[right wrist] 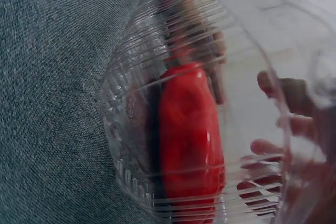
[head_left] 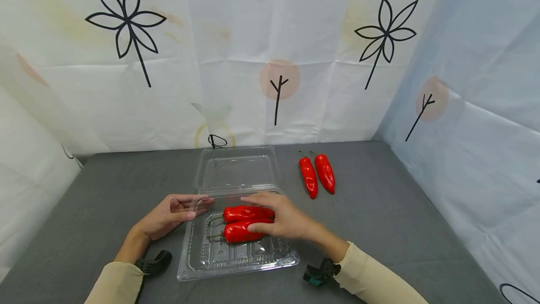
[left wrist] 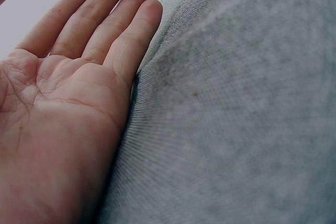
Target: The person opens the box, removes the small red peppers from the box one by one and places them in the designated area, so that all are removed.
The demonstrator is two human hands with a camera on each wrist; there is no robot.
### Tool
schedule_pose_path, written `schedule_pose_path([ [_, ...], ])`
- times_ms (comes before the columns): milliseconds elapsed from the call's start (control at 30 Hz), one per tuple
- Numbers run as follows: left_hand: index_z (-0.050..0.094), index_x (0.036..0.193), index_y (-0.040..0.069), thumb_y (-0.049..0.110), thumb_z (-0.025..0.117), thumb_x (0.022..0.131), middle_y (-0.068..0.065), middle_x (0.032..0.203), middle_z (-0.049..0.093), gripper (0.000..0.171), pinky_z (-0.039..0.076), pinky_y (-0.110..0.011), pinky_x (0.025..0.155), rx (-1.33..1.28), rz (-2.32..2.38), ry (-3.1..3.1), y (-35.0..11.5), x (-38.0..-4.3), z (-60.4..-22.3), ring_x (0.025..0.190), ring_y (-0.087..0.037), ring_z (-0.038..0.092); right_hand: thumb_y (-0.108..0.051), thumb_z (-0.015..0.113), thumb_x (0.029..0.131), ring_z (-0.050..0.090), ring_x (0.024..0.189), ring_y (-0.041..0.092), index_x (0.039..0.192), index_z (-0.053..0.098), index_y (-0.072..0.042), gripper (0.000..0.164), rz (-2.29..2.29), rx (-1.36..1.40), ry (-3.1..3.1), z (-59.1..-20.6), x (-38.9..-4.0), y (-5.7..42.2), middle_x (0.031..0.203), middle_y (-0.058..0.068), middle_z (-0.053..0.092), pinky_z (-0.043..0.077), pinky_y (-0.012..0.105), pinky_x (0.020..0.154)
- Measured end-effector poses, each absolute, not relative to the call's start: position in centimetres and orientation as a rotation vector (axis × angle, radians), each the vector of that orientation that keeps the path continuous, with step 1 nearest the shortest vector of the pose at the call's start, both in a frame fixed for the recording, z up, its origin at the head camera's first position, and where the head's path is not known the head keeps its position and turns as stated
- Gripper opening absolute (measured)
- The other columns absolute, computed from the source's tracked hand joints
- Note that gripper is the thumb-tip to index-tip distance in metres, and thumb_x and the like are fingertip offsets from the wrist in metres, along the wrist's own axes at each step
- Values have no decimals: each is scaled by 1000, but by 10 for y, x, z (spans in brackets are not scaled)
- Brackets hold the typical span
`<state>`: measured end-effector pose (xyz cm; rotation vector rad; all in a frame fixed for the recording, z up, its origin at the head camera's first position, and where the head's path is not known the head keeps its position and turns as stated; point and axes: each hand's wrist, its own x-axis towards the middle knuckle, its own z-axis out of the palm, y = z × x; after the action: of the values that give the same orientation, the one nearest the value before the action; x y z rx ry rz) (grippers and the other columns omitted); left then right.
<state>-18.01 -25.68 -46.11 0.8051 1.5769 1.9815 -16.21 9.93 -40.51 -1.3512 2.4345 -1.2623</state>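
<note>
A clear plastic clamshell container (head_left: 198, 259) lies with its lid (head_left: 236, 172) folded back. Inside it, two red peppers (head_left: 242, 231) lie side by side, green stems toward the left. My left hand (head_left: 166, 215) is at the container's left wall, its fingers straight; in the left wrist view the fingertips of the left hand (left wrist: 84, 82) reach the plastic rim. My right hand (head_left: 288, 215) is over the peppers' right ends, thumb toward the nearer one. In the right wrist view its spread fingers (right wrist: 262, 150) appear apart from the red pepper (right wrist: 189, 129), seen through the clear wall.
Two more red peppers, one on the left (head_left: 309, 178) and one on the right (head_left: 325, 175), lie on the grey tabletop (head_left: 379, 215) right of the lid. White printed cloth (head_left: 236, 36) hangs behind the table and along its sides.
</note>
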Motion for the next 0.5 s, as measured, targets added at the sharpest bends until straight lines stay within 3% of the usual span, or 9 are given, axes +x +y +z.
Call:
schedule_pose_path([
  [500, 41, 145, -17, -14, 47, 99, -22, 147, 52, 46, 43, -34, 110, 793, 1984, 1582, -257, -180, -463, 137, -27, 50, -33, 80, 89, 55, 121, 15, 142, 61, -18, 58, -866, -1322, 2614, -407, -153, 95, 133, 1, 63, 52, 33, 93],
])
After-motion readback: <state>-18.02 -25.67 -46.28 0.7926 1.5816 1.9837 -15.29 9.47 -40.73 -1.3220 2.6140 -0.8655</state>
